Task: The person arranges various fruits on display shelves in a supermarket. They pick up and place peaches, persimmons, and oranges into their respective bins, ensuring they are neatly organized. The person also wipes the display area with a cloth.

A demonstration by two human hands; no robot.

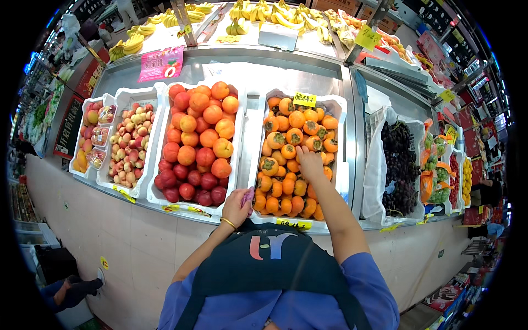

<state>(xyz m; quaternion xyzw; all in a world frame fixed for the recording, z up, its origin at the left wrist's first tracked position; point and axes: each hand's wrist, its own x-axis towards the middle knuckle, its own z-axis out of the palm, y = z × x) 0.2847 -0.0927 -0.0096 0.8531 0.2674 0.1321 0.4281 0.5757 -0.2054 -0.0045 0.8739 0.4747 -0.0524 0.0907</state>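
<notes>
Orange persimmons (277,188) fill a white foam crate (341,108) right in front of me. My right hand (310,164) reaches over the middle of them, its fingertips touching or just above a persimmon; whether it grips one I cannot tell. Near the crate's front left corner, my left hand (237,206) is closed around a crumpled purple cloth (248,197). A yellow handwritten sign (305,99) stands at the back of the persimmons, and another yellow label (293,224) is on the crate's front edge.
To the left are crates of nectarines (186,155) and small peaches (131,142), plus packed fruit (100,136). Dark grapes (399,165) lie in a lined crate on the right. Bananas (260,12) fill the shelf behind. A metal post (367,31) rises at the back right. A person's leg (84,286) shows at lower left.
</notes>
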